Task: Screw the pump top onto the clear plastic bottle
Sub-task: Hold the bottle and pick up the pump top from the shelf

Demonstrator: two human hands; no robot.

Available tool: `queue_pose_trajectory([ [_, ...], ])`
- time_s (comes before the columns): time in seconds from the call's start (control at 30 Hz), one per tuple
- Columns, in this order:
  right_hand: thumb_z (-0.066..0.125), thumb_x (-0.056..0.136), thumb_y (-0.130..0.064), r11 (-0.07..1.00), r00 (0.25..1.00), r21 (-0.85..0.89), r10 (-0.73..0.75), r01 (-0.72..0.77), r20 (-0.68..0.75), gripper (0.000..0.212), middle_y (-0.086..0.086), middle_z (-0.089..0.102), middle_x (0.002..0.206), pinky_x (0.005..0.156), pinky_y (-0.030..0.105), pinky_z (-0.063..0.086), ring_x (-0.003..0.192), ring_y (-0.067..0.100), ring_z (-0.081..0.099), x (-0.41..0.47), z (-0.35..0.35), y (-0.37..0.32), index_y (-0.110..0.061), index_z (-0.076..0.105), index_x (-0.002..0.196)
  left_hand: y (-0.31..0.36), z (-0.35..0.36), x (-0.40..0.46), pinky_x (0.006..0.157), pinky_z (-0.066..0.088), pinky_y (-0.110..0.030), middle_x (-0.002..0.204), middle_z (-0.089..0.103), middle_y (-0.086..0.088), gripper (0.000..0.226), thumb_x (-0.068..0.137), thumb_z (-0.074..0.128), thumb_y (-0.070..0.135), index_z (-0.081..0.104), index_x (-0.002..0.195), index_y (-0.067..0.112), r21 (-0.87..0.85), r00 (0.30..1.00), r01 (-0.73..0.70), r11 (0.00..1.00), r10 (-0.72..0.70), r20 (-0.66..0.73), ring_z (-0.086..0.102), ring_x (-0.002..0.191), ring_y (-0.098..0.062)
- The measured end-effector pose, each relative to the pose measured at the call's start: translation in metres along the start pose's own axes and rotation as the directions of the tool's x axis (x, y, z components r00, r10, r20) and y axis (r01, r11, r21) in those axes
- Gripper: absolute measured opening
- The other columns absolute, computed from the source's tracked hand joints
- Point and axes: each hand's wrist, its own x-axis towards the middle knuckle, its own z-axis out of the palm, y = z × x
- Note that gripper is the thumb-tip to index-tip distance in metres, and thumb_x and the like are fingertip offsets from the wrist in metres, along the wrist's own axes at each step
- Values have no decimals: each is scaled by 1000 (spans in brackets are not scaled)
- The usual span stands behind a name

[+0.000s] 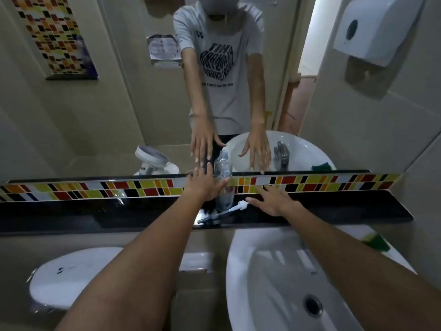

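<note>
A clear plastic bottle (223,187) stands upright and uncapped on the black shelf (346,211) under the mirror. My left hand (205,186) is spread just left of the bottle, thumb close to or touching its side, gripping nothing. The white pump top (240,206) lies flat on the shelf in front of the bottle, its long dip tube pointing left. My right hand (274,201) hovers open right of the pump head, with one fingertip almost at it.
A white sink (262,271) lies below the shelf on the right, a white toilet lid (71,275) on the left. A green sponge (377,242) rests on the sink rim. The mirror (119,103) and coloured tile strip (95,188) back the shelf. A paper dispenser (372,29) hangs top right.
</note>
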Motion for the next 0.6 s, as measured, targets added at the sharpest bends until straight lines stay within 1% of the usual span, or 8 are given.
queue_pose_trajectory([
  [0.1, 41, 99, -67, 999, 999, 13, -48, 48, -4, 77, 14, 31, 167, 120, 53, 28, 153, 35, 32, 14, 14, 2, -21, 31, 160, 1, 10, 12, 133, 17, -57, 182, 6, -18, 103, 100, 34, 75, 5, 171, 6, -71, 1000, -15, 997, 15, 9, 14, 169, -35],
  [0.17, 51, 99, -60, 997, 997, 15, -74, 74, -4, 75, 13, 33, 165, 117, 51, 32, 149, 35, 36, 23, 23, 2, -22, 31, 160, 1, 19, 20, 130, 24, -58, 181, 11, -17, 105, 97, 42, 76, 12, 170, 7, -124, 1000, -24, 992, 24, 2, 23, 166, -37],
  [0.27, 67, 94, -49, 992, 993, 43, -116, 117, -22, 75, 14, 41, 157, 113, 48, 38, 143, 35, 43, 37, 35, 3, -23, 37, 158, -1, 33, 32, 124, 39, -59, 175, 28, -18, 102, 94, 53, 73, 24, 167, 9, -173, 998, -51, 984, 47, -29, 40, 157, -39],
  [0.37, 78, 89, -37, 980, 983, 95, -168, 174, -69, 71, 14, 52, 145, 107, 45, 44, 133, 35, 51, 48, 44, 7, -21, 49, 152, -3, 43, 40, 117, 49, -56, 165, 44, -15, 94, 92, 62, 68, 33, 163, 12, -256, 994, -81, 963, 60, -90, 54, 146, -36],
  [0.5, 85, 83, -29, 955, 970, 182, -218, 234, -103, 62, 12, 60, 132, 101, 46, 47, 122, 33, 57, 56, 55, 11, -21, 63, 140, -4, 53, 42, 111, 54, -52, 153, 53, -11, 83, 90, 70, 61, 45, 153, 13, -400, 987, -113, 910, 57, -148, 61, 134, -30],
  [0.6, 86, 82, -27, 933, 952, 218, -251, 286, -175, 48, 10, 62, 121, 94, 46, 48, 113, 32, 59, 60, 63, 15, -22, 72, 127, -6, 57, 43, 110, 56, -51, 148, 56, -10, 80, 88, 75, 57, 48, 149, 14, -490, 986, -121, 863, 48, -159, 62, 131, -28],
])
